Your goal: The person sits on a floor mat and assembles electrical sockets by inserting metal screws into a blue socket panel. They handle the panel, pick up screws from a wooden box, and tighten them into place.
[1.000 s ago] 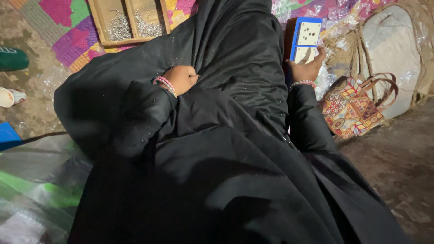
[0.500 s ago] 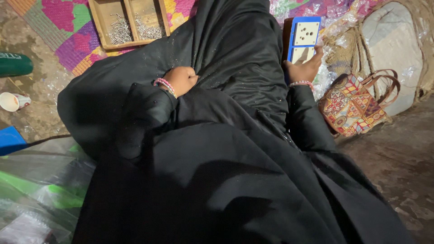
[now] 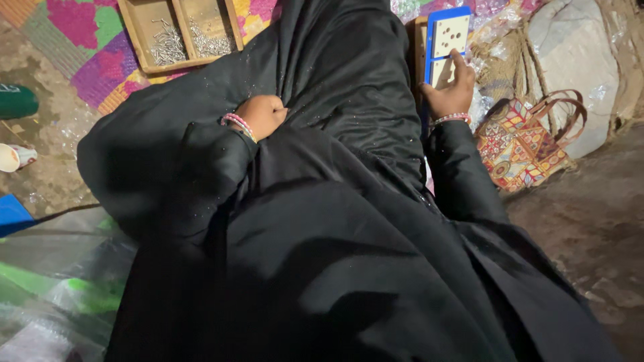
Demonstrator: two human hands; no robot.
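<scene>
The right hand [image 3: 451,95] gripped a flat cream plastic plate with round holes, edged in blue [image 3: 448,41], held upright beyond the black cloth [image 3: 349,221]. The left hand [image 3: 263,115] rested curled shut on that cloth. A steadier hold probably wanted fingers kept off the holes.

Wooden tray [image 3: 144,37] w/ screws [image 3: 166,48], patterned handbag [image 3: 523,144], colourful mat [image 3: 84,30]

I sit on a bare earthen floor [image 3: 577,228], rough and brown under dim, warm light. A bright woven mat [image 3: 87,40] of pink, green and yellow patches lies ahead of me at my left. Crumpled clear plastic sheeting [image 3: 54,295] covers the ground beside my left knee.
</scene>
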